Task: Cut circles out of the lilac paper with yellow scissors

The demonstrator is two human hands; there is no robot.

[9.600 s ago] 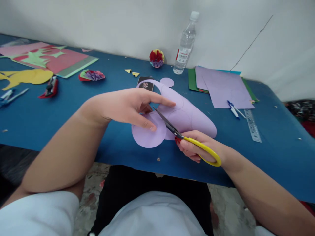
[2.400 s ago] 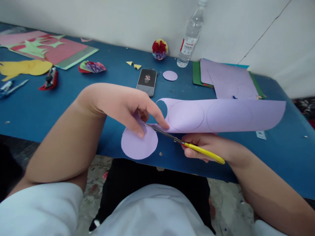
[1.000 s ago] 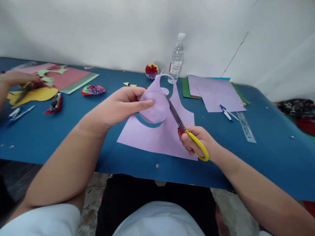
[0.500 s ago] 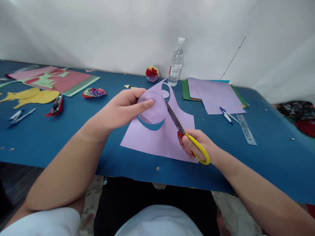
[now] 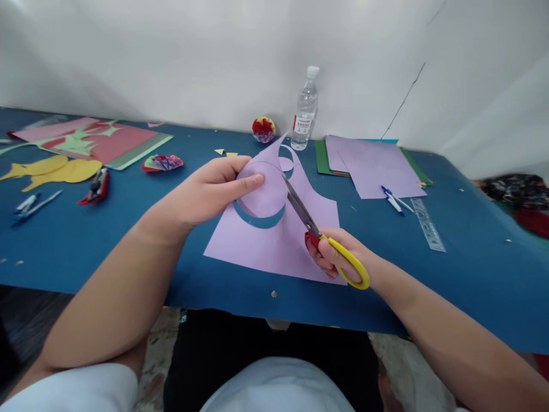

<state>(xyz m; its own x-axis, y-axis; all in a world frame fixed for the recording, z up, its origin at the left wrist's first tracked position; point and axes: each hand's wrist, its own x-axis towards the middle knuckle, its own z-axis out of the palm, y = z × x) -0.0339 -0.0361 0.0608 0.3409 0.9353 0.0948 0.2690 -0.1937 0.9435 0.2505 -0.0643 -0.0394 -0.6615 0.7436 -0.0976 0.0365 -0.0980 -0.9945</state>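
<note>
A purple paper sheet [image 5: 253, 249] rests partly lifted on the blue table. My left hand [image 5: 214, 191] pinches its partly cut round part between thumb and fingers, the thumb on top. A curved cut gap runs below that round part, and an oval hole shows near the sheet's top. My right hand [image 5: 338, 252] grips scissors [image 5: 349, 258] with yellow and red handles. Their blades point up and left at the drawn curve on the paper, slightly parted at the tip.
Behind the sheet stand a water bottle [image 5: 305, 111] and a colourful paper ball [image 5: 263, 130]. Purple and green papers [image 5: 381, 166], pens [image 5: 392, 200] and a clear ruler [image 5: 428, 225] lie right. Yellow cutouts [image 5: 71, 170], a red stapler-like tool [image 5: 96, 186] and coloured sheets [image 5: 128, 140] lie left.
The scissors' blades have opened a little and their handles have spread slightly. My left hand and the round paper part have shifted slightly left in the view.
</note>
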